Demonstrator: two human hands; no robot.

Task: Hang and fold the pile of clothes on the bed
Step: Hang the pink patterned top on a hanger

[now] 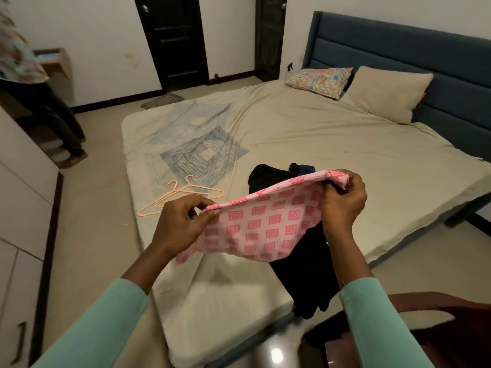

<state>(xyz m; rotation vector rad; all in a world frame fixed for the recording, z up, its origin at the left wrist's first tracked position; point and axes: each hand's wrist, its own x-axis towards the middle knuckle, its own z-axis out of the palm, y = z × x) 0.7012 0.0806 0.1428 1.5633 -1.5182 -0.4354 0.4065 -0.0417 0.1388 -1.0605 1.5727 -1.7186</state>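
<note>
My left hand (180,221) and right hand (342,205) pinch a pink cloth (265,227) mid-frame; dark clothes (303,277) and hangers (183,194) lie on the bed (332,134).

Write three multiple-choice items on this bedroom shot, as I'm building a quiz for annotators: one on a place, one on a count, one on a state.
1. Where do the hangers lie?
A. on the floor
B. on the bed, left of the dark clothes
C. on a pillow

2. How many hangers are there?
A. two
B. four
C. one

3. How is the pink patterned cloth held?
A. draped over a hanger
B. lying flat, untouched
C. pinched at its upper edge by the left hand and the right hand

Answers:
1. B: they rest on the sheet beside the dark pile.
2. A: two hooks and two frames show.
3. C: each hand's fingers grip one end of the edge, and the cloth hangs above the bed.
</note>
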